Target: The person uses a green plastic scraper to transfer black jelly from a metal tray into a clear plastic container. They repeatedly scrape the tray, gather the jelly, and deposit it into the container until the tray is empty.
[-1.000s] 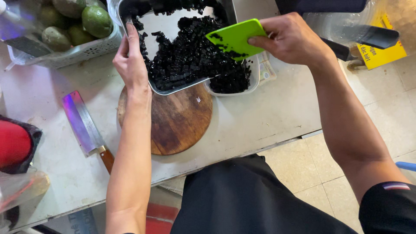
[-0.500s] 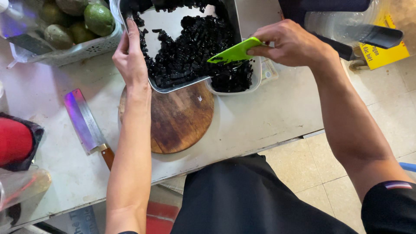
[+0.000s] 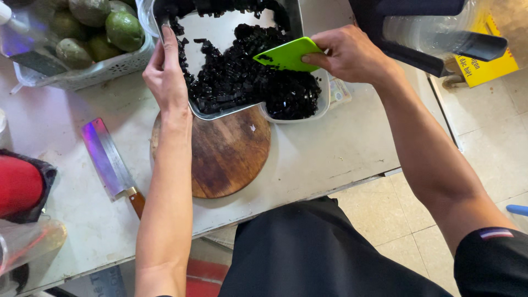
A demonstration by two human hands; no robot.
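A worn white counter (image 3: 330, 159) fills the frame. At upper centre the left hand (image 3: 165, 77), grip clamped on the rim, tilts a metal tray (image 3: 220, 33). The right hand (image 3: 352, 55), pinching a green scraper (image 3: 286, 55), has swept lower, pushing more black cubes (image 3: 242, 82) into the clear tub (image 3: 324, 102).

Tilted metal tray (image 3: 220, 33), green scraper (image 3: 286, 54)

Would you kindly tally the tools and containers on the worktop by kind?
Green scraper: 1
Cleaver: 1
Round wooden board: 1
Metal tray: 1
Clear tub: 1
White basket: 1
Total: 6
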